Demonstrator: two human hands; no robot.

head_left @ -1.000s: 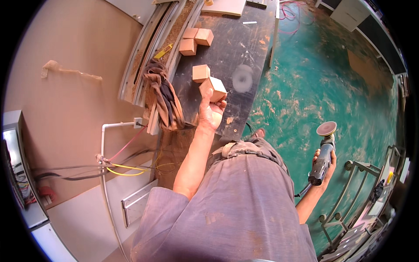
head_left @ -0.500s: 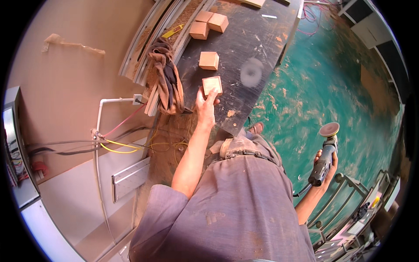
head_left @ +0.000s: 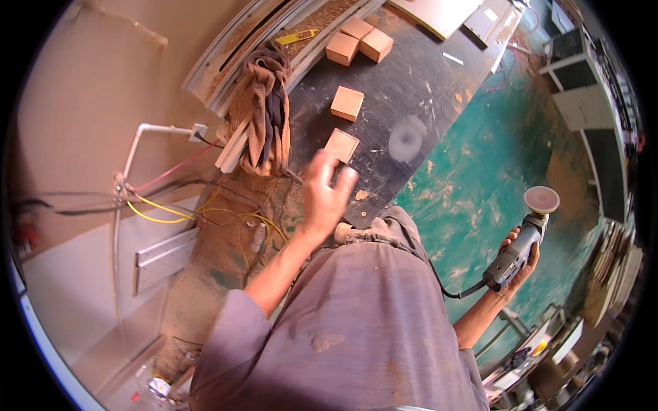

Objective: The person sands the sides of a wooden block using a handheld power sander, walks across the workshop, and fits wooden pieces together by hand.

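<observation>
My left hand (head_left: 324,194) is just in front of the nearest wooden block (head_left: 340,145); its thumb stands apart from the fingers and nothing shows between them. Motion blurs the fingertips, so I cannot tell whether they still touch the block. A second wooden block (head_left: 347,103) sits a little beyond, on the dark worktable (head_left: 404,82). Out to the right, above the floor, my right hand (head_left: 524,264) is wrapped round the body of an angle grinder (head_left: 510,257). Its round sanding disc (head_left: 541,200) points up and away, and a black cord trails back toward my waist.
Three wooden blocks (head_left: 358,40) stand grouped at the table's far side. A brown cloth (head_left: 264,109) hangs over boards at the left, near a yellow cutter (head_left: 296,37). A pale ring-shaped dust mark (head_left: 407,138) lies on the tabletop. Yellow cables (head_left: 161,218) run at lower left.
My left hand has drawn back toward me from the nearest block, which now lies turned on the table. The grinder has shifted slightly right, its disc tilted more toward view.
</observation>
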